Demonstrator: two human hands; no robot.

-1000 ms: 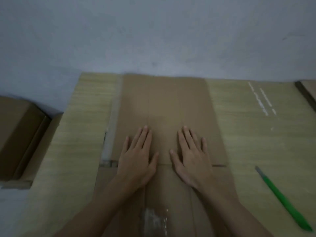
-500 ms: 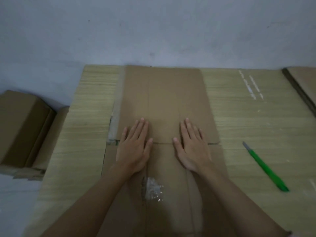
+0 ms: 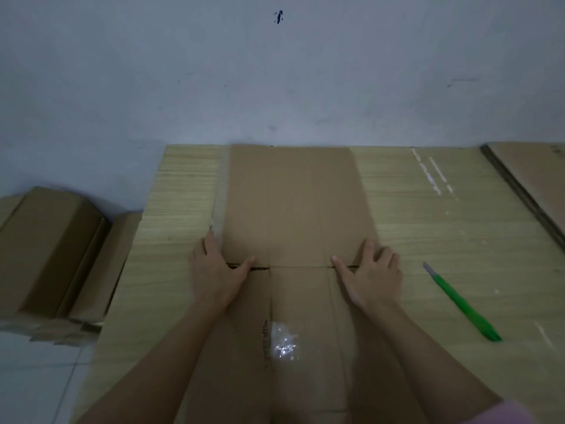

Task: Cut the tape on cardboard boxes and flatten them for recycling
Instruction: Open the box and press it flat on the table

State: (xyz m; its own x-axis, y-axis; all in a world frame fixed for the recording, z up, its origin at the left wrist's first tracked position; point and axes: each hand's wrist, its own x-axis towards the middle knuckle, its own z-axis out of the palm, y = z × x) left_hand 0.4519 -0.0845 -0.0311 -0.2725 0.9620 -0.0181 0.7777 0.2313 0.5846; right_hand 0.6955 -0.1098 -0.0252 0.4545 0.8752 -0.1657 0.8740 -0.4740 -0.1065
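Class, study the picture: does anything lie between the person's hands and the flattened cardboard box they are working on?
Nothing visible does. The left hand and right hand already touch the flattened box at its side edges. The green cutter lies apart, to the right.

The flattened box point(image 3: 290, 209) is plain brown with a patch of clear, glinting tape point(image 3: 282, 339), the table point(image 3: 428, 234) pale yellowish wood grain with white streaks, the cutter point(image 3: 461, 304) bright green, the wall point(image 3: 275, 71) bluish grey, the sleeve point(image 3: 513, 413) pink.
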